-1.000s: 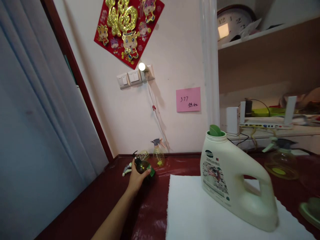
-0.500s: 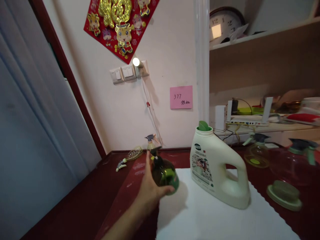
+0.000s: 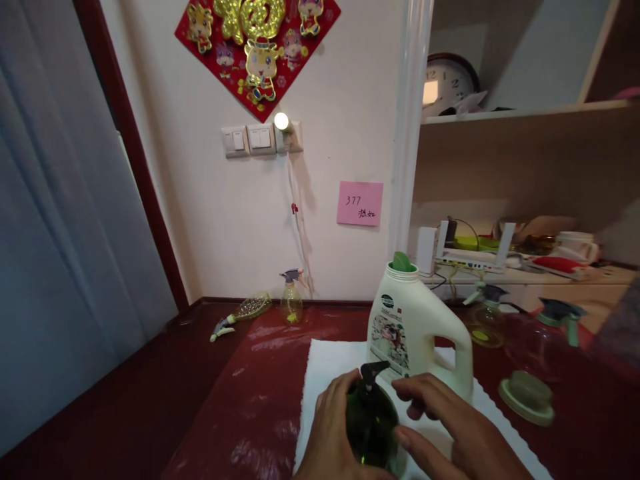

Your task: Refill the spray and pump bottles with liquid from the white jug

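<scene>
A dark green pump bottle (image 3: 373, 427) with a black pump head stands low in view, over the white cloth (image 3: 330, 360). Wrapped round its left side is my left hand (image 3: 333, 433). My right hand (image 3: 445, 427) is at the bottle's right, fingers apart and curved toward the pump; whether a fingertip touches the bottle I cannot tell. Just behind them stands a large pale detergent jug (image 3: 425, 327), upright, its open neck holding a green piece (image 3: 401, 261). Part of the jug's lower side is hidden by the hands and bottle.
Spray bottles stand at the back (image 3: 291, 303) and right (image 3: 486, 320), with a larger clear one (image 3: 540, 340). Another (image 3: 250, 308) lies on its side at the left. A green soap dish (image 3: 527, 398) sits right of the cloth. Shelves hold a router (image 3: 470, 259) and clock (image 3: 450, 83).
The pump bottle has come nearer and lower over the cloth, in my left hand. My right hand has entered beside it. The view has shifted slightly.
</scene>
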### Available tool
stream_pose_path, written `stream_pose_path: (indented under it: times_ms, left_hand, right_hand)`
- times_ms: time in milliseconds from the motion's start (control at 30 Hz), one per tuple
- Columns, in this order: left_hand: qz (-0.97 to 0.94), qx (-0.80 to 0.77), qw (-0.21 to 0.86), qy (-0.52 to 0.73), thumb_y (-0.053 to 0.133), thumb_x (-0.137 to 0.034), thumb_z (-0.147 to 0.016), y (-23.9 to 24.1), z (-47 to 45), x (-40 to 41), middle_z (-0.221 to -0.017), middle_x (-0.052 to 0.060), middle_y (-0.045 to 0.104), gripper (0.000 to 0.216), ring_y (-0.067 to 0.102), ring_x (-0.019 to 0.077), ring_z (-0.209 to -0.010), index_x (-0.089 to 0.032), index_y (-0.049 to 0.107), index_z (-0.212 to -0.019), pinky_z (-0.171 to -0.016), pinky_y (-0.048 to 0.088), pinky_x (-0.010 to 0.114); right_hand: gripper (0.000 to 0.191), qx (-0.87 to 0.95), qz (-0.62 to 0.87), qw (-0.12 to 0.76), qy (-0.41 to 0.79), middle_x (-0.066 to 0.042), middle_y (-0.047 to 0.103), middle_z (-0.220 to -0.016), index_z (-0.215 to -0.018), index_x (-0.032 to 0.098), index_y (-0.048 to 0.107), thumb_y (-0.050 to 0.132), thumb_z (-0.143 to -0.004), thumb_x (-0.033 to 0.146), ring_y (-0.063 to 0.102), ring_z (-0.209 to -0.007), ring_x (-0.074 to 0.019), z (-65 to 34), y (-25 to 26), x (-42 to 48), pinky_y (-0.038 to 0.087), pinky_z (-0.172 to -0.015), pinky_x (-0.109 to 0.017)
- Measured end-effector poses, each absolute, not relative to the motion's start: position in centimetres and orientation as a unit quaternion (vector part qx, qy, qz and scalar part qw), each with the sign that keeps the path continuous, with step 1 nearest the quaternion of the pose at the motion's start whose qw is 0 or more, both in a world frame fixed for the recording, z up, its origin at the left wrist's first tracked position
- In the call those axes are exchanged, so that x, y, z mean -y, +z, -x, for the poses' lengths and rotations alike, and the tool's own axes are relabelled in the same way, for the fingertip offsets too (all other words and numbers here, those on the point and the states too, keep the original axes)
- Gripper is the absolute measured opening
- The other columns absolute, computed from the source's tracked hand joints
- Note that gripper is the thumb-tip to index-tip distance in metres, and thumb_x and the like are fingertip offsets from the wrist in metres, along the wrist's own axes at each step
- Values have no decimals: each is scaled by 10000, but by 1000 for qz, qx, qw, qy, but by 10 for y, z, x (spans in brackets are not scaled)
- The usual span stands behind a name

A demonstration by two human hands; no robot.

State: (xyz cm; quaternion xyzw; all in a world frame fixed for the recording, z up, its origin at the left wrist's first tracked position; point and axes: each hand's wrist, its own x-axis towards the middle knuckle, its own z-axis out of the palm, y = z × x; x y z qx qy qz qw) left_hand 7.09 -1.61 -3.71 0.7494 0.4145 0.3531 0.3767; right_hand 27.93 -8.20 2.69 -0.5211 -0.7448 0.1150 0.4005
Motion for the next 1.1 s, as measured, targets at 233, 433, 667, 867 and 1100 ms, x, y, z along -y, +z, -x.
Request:
stream_pose_path:
  times_ms: [233,433,667,867,1100]
  left_hand:
    - [-784,-408,346,315,881,-388,-593,-51,-74,11,-1455,212,531,1016,495,435,-1334,-172,431,-1478,-1139,350,611]
    - [-787,-409,351,300,822,-292,-621,-62,-75,5,-1462,227,533,967,493,432,-1347,-149,422,-1489,-1140,345,627]
    - [-792,-394,347,310,813,-309,-632,-66,-75,4,-1456,238,537,975,498,441,-1340,-152,397,-1500,-1132,351,637]
    - [-791,-399,355,298,864,-395,-554,-59,-74,6,-1463,234,535,1076,502,453,-1327,-159,392,-1492,-1128,347,640]
    - [-782,-403,370,297,907,-438,-526,-54,-74,9,-1497,237,498,1147,474,454,-1354,-152,384,-1506,-1147,330,638]
  right_hand:
    - [263,764,551,323,91,-38,654,-927,-1005,228,644,587,-937,476,652,-837,-212,-256,19,54,534,-704,-317]
    - [373,736,578,331,124,-38,649,-921,-989,215,642,587,-934,580,643,-822,-203,-259,-6,42,526,-711,-309]
    - [336,751,522,389,114,-48,623,-907,-939,192,635,579,-977,521,623,-838,-194,-257,-22,36,529,-735,-295]
    - [257,766,464,414,162,-84,648,-1100,-1041,211,671,581,-993,447,640,-1075,-223,-262,-17,37,544,-919,-296]
    - [486,704,514,426,242,-94,617,-1310,-1317,228,593,666,-919,498,575,-1255,-278,-264,-35,35,491,-1065,-410]
